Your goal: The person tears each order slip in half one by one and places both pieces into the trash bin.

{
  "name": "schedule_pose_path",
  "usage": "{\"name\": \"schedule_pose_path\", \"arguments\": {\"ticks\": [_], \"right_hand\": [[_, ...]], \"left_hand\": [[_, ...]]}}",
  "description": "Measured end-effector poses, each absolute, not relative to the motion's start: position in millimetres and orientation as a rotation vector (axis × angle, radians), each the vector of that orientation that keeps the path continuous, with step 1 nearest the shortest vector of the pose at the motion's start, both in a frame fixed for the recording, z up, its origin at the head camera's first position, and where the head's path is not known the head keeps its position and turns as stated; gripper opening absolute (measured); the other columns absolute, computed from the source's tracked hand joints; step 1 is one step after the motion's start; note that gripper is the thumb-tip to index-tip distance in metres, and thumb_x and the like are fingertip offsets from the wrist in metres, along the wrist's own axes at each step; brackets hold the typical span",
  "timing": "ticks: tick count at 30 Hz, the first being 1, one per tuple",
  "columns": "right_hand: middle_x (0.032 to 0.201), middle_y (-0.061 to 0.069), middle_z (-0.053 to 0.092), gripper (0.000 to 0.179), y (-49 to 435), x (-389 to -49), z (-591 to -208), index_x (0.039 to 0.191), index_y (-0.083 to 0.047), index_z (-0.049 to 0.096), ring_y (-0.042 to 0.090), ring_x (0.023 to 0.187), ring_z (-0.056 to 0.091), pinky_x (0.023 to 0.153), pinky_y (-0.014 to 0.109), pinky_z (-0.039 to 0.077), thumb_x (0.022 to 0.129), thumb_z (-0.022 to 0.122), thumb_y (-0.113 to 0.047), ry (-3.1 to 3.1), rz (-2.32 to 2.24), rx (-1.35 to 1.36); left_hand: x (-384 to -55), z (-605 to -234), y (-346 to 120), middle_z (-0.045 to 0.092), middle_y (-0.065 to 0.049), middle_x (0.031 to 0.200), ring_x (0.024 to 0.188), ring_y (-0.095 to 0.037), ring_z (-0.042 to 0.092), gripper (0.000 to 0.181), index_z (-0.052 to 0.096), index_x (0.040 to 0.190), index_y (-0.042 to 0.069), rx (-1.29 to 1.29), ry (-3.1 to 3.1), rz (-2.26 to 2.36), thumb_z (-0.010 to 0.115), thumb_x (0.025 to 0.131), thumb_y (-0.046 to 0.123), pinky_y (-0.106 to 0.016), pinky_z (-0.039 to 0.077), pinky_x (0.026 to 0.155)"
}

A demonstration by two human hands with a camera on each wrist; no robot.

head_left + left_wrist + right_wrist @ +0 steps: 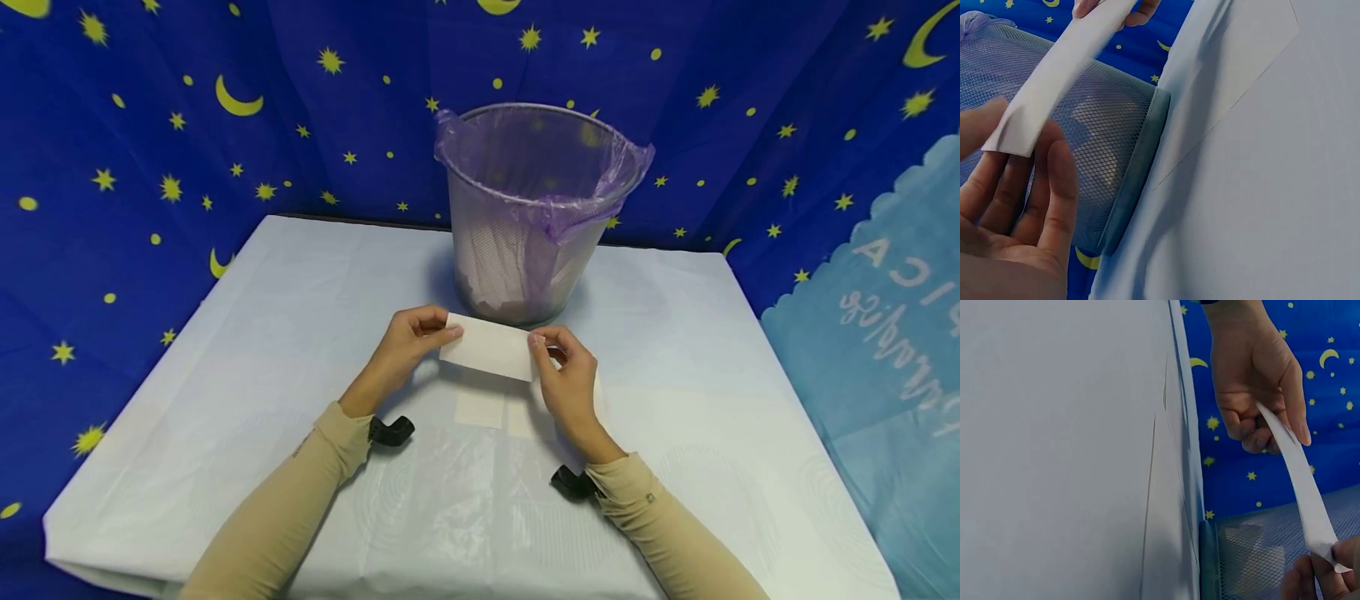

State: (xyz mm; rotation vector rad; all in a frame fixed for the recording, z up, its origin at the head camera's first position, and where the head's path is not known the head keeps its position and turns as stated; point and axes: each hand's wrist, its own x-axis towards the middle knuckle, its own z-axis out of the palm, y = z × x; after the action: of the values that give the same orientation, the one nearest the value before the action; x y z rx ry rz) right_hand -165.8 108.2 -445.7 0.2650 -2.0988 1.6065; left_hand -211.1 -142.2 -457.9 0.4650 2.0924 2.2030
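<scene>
On the left, the left hand (405, 343) has its thumb and fingers clamped on one end of the paper (487, 348), which is held above the desk (300, 300), before the bin (491, 242); on the right, the right hand (567, 375) pinches the other end. The step looks like handling the paper two-handed; the next move probably calls for even grips. Pale slips (480, 410) below are partly hidden, their number unclear; mesh blurs the bin's contents.

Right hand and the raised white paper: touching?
Touching. The head view shows it: the right hand pinches the white paper at its right end, thumb lying over the near face.
</scene>
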Motion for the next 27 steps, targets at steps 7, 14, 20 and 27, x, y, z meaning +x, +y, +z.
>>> {"name": "schedule_pose_path", "arguments": {"ticks": [7, 14, 20, 27], "right_hand": [[0.090, 0.010, 0.078, 0.006, 114.4, -172.8, -463.9, 0.100, -0.003, 0.077, 0.021, 0.085, 0.072, 0.085, 0.021, 0.057, 0.099, 0.074, -0.008, -2.162, 1.543, 0.418], [0.085, 0.007, 0.078, 0.010, 113.4, -169.9, -463.7, 0.100, -0.002, 0.076, 0.024, 0.083, 0.074, 0.084, 0.027, 0.058, 0.099, 0.074, -0.012, -2.261, 1.480, 0.501], [0.091, 0.005, 0.079, 0.005, 111.9, -168.8, -462.6, 0.098, -0.007, 0.078, 0.020, 0.083, 0.074, 0.081, 0.036, 0.058, 0.096, 0.078, -0.012, -2.314, 1.473, 0.489], [0.097, 0.002, 0.080, 0.010, 112.1, -165.6, -464.0, 0.101, -0.010, 0.079, 0.019, 0.095, 0.075, 0.088, 0.033, 0.056, 0.093, 0.083, -0.014, -2.345, 1.407, 0.588]], "left_hand": [[-209.7, -459.2, -136.9, 0.074, -0.001, 0.091, 0.082, -0.014, 0.061, 0.013, 0.077, 0.103, 0.002, 0.534, 2.247, 2.066, 0.080, 0.095, 0.012, -0.025, 0.048, 0.075], [-207.2, -466.7, -128.3, 0.078, -0.006, 0.101, 0.103, -0.018, 0.068, 0.010, 0.080, 0.102, 0.008, 0.598, 2.322, 1.925, 0.080, 0.096, 0.016, -0.037, 0.049, 0.099], [-206.1, -469.2, -125.4, 0.078, -0.005, 0.101, 0.105, -0.021, 0.069, 0.010, 0.079, 0.101, 0.008, 0.605, 2.314, 1.909, 0.080, 0.096, 0.017, -0.044, 0.048, 0.102], [-202.9, -472.4, -118.0, 0.078, -0.004, 0.100, 0.105, -0.018, 0.071, 0.006, 0.080, 0.099, 0.008, 0.645, 2.286, 1.899, 0.080, 0.095, 0.013, -0.041, 0.049, 0.102]]}}
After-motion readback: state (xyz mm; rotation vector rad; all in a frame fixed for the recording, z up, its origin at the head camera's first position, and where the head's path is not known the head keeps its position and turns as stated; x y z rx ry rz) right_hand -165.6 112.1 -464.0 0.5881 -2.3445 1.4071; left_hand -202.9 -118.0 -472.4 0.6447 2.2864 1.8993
